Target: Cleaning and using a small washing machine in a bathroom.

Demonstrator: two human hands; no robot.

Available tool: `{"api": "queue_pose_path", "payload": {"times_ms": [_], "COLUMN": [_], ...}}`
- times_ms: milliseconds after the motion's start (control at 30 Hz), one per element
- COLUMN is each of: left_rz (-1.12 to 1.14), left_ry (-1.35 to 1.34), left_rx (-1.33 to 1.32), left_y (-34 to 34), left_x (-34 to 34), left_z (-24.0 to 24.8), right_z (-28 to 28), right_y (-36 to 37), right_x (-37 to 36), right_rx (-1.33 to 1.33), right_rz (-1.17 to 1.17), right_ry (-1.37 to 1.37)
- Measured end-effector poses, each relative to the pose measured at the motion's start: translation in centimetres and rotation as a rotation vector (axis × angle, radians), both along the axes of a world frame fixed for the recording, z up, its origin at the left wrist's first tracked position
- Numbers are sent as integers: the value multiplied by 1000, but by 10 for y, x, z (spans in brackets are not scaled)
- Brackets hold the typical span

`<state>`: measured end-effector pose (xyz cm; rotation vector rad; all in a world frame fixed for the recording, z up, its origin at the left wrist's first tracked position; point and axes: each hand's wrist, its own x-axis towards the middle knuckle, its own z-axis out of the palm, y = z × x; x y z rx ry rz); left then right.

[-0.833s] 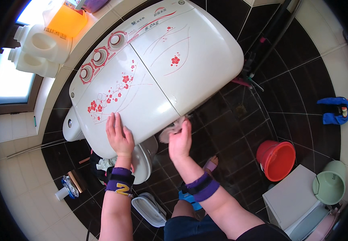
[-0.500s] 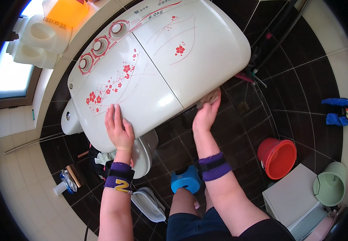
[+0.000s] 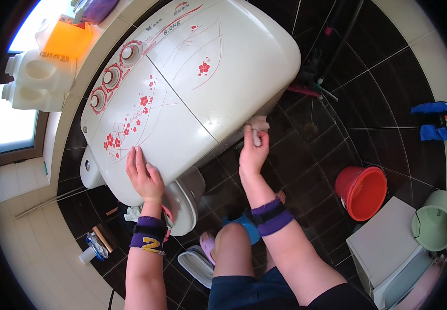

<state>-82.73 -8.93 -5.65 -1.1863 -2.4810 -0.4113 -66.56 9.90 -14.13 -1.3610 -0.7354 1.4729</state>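
Observation:
A white twin-tub washing machine (image 3: 190, 121) with red flower prints fills the upper middle, its two lids down. My left hand (image 3: 146, 178) lies flat on the near left part of its top, fingers stretched out. At the machine's near edge, right of the middle, my right hand (image 3: 253, 154) pinches a pale, crumpled cloth (image 3: 258, 123). Part of the cloth hangs below the fingers, and its upper part is by the machine's side. Purple bands are wrapped round both my forearms.
Beneath me stands a blue stool (image 3: 248, 227) beside a white basin (image 3: 196, 264). A toilet (image 3: 182, 209) is partly under the machine's left end. To the right are a red bucket (image 3: 363, 194) and a green bucket (image 3: 433, 222). Jugs (image 3: 40, 72) line the window ledge.
My right hand has drawn back slightly from under the machine's edge, and more of the cloth shows. The whole view has shifted, and my legs have moved. My left hand stays on the machine's top.

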Motion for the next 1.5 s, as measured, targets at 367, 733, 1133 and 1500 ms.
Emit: {"api": "queue_pose_path", "payload": {"times_ms": [367,733,1133,1500], "left_rz": [-71,-585,-570,-154], "left_ry": [39,-178,81,463], "left_rx": [147,162,372,766], "left_y": [-13,-26,-27,-143], "left_x": [0,91,80,47], "left_z": [-1,-208,-264,-130], "right_z": [-22,-145,-174,-111], "right_y": [-44,-25,4,-105], "right_x": [22,-5,-11,-67], "right_rx": [632,1405,1613,1667], "right_rz": [554,449,110,141], "right_ry": [-106,-156,-257,-234]}}
